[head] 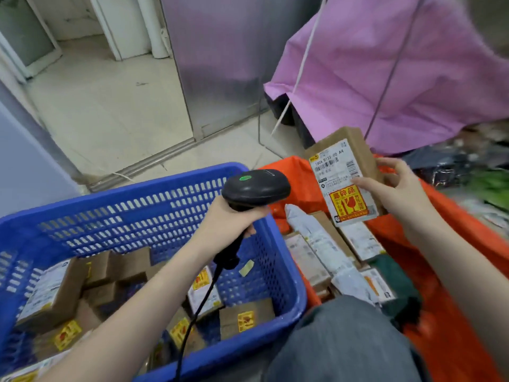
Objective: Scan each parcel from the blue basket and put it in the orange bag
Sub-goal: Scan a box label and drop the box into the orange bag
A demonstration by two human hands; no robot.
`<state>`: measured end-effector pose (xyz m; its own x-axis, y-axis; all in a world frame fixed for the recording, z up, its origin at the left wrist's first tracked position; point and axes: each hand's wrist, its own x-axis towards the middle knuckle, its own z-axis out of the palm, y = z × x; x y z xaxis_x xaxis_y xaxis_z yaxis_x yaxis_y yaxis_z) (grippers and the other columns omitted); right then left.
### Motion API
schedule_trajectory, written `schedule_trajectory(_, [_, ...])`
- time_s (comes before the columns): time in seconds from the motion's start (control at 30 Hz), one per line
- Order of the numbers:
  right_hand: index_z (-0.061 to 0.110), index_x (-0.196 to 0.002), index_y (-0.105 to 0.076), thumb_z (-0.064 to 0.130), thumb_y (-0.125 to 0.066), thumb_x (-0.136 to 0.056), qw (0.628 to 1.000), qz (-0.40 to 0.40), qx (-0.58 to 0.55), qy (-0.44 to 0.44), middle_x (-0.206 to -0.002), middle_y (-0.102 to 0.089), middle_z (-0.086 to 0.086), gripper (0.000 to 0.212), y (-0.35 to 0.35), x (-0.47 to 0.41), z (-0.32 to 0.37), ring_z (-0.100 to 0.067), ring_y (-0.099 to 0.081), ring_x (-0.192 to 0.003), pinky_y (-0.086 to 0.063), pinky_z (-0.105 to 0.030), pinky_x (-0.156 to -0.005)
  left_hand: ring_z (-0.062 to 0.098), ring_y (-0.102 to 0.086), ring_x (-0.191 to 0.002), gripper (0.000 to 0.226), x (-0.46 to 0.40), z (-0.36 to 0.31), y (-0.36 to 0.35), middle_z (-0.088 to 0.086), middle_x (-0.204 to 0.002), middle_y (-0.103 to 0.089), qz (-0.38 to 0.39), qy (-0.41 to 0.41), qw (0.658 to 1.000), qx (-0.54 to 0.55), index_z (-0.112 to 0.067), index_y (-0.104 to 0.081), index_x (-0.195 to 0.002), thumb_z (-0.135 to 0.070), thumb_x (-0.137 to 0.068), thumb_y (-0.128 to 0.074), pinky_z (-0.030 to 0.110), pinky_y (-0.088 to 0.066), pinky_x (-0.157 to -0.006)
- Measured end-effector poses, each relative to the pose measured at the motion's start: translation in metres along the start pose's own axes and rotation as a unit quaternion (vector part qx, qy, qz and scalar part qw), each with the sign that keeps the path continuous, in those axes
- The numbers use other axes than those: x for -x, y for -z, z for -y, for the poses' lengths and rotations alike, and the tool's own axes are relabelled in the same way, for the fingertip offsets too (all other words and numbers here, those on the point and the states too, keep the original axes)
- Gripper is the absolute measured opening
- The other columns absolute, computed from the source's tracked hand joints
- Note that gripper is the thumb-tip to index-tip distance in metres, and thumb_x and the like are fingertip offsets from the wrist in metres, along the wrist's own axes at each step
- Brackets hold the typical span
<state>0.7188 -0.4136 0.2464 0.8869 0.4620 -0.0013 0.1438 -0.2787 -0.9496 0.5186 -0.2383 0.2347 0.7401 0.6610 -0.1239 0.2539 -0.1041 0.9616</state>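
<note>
The left hand (228,219) grips the handle of the black scanner (254,188) above the blue basket (154,194), which contains more boxes. The right hand (396,186) pinches the brown parcel (344,175) by its edge, label side up, over the orange bag (454,244), just right of the scanner head.

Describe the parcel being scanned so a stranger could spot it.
Look above the orange bag, right of the blue basket. The right hand holds up a brown parcel; unlike the others, it is raised, its label facing the scanner.
</note>
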Motion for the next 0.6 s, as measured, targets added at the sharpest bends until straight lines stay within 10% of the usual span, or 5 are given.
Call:
schedule_trajectory(0.2, [0.014,-0.129,-0.05,0.037,-0.074,-0.08,0.989,-0.027,0.098,-0.106,-0.127,-0.05,-0.012,0.06,0.064,-0.008,-0.095,-0.023,-0.056,-0.108,-0.047,-0.038,-0.094,0.011,-0.054,-0.042,0.012,-0.019,0.004,-0.075,0.003,-0.051,-0.053,0.07,0.008,0.996,-0.052,-0.001,-0.066,-0.08,-0.01,-0.079,-0.073,0.026,-0.047,-0.053])
schedule_trajectory(0.6, [0.016,-0.115,-0.059,0.036,-0.059,-0.091,0.968,0.022,0.106,-0.227,-0.11,-0.065,-0.005,0.031,0.06,-0.009,-0.214,-0.022,-0.063,-0.1,-0.049,-0.041,-0.092,0.012,-0.055,-0.042,0.006,-0.045,0.021,-0.135,-0.006,-0.043,-0.054,0.132,0.048,0.982,-0.125,-0.014,-0.069,-0.082,-0.013,-0.078,-0.073,0.025,-0.043,-0.047])
